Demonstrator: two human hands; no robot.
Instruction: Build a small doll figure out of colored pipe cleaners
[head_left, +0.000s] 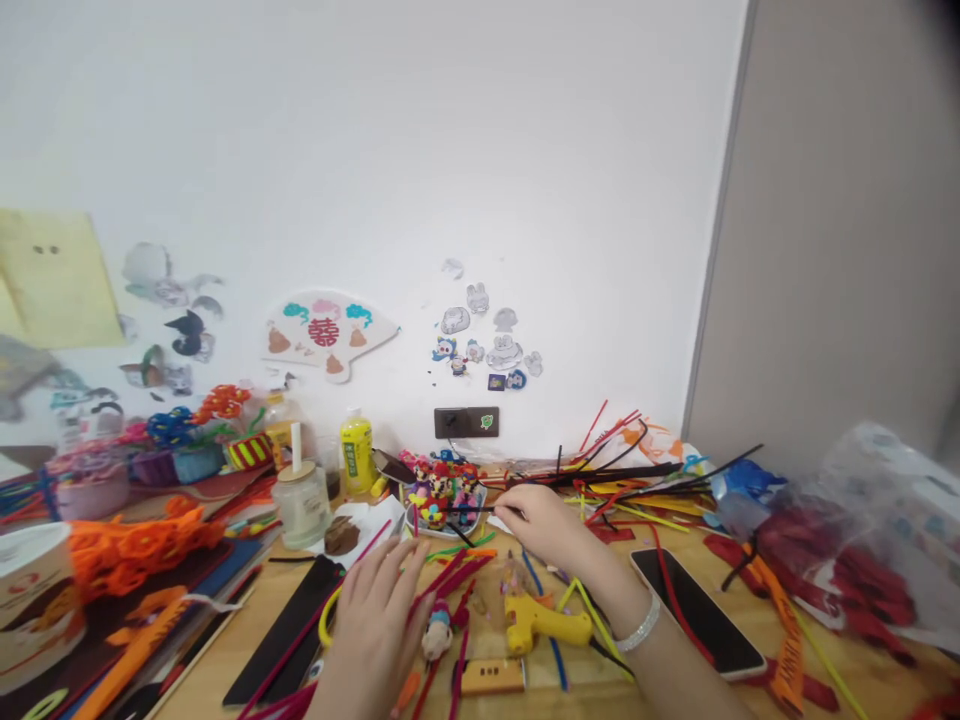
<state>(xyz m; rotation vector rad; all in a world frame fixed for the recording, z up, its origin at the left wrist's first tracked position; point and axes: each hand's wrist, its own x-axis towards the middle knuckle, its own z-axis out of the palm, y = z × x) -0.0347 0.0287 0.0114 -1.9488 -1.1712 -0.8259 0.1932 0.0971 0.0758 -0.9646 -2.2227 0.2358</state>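
Note:
My right hand [536, 522] is pinched, thumb against fingers, on the end of a thin black pipe cleaner [471, 509]. The strip extends left in front of a dish of small colourful figures [435, 490]. Lower down, my left hand [379, 602] is stretched out with its fingers apart, above magenta pipe cleaners [454, 578]; its palm side is hidden. Just right of it is a small figurine [437, 634] with a pale body. A yellow glue gun [551, 625] lies between my forearms, behind a small wooden block [491, 676].
A dark-screened phone [697, 612] lies right of my right forearm. Clear plastic bags [877, 500] crowd the far right. To the left stand a glass jar with a straw [301, 505], a yellow bottle [358, 452] and a paper cup [34, 610]. Loose pipe cleaners [630, 485] pile up along the wall.

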